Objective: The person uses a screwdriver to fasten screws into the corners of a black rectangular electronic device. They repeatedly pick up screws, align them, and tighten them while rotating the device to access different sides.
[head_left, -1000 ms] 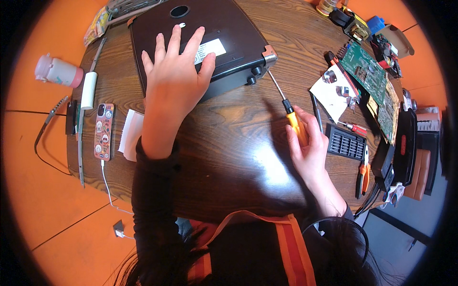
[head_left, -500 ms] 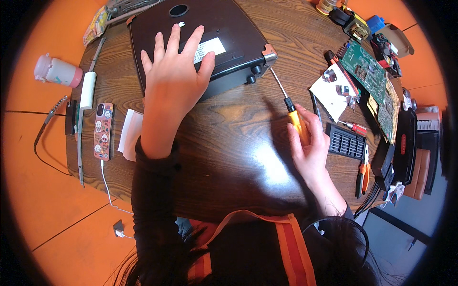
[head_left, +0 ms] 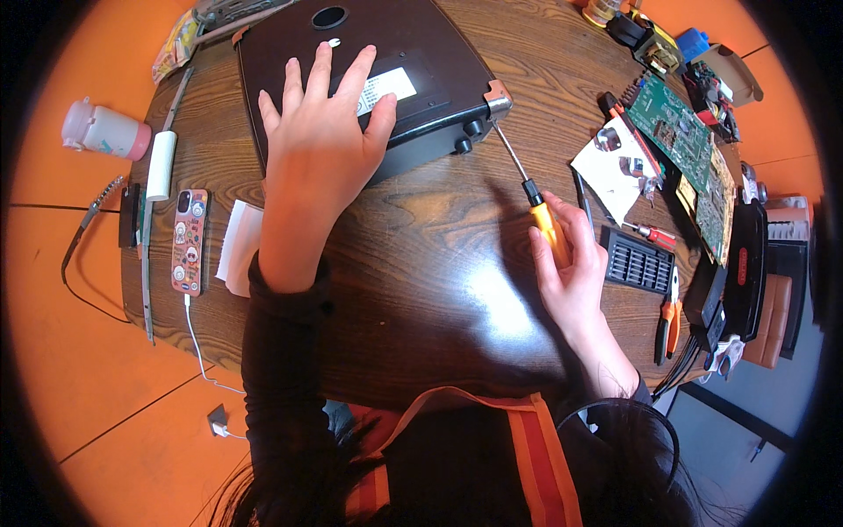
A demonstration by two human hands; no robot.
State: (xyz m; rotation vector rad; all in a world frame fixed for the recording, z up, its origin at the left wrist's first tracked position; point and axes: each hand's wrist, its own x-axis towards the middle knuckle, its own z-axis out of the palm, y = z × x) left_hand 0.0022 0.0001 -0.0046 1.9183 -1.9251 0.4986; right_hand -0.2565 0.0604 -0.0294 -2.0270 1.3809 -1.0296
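Note:
A black box (head_left: 439, 53) with knobs, a round hole and metal corner guards lies on the wooden table; it looks like a speaker cabinet. My left hand (head_left: 320, 140) rests flat on its upper face, fingers spread, partly covering a white label (head_left: 391, 87). In my right hand (head_left: 572, 263) is a yellow-handled screwdriver (head_left: 548, 227), gripped by the handle. Its shaft points up and left, and the tip is at the metal corner guard (head_left: 498, 100) on the near right corner. Whether the tip sits in a screw is too small to tell.
Right of my right hand lie a black bit case (head_left: 637, 260), orange-handled pliers (head_left: 669, 323), a red screwdriver (head_left: 652, 234), white paper (head_left: 612, 167) with small parts, and green circuit boards (head_left: 672, 127). On the left are a phone (head_left: 190, 241) on a cable, folded paper (head_left: 239, 248) and a bottle (head_left: 105, 129).

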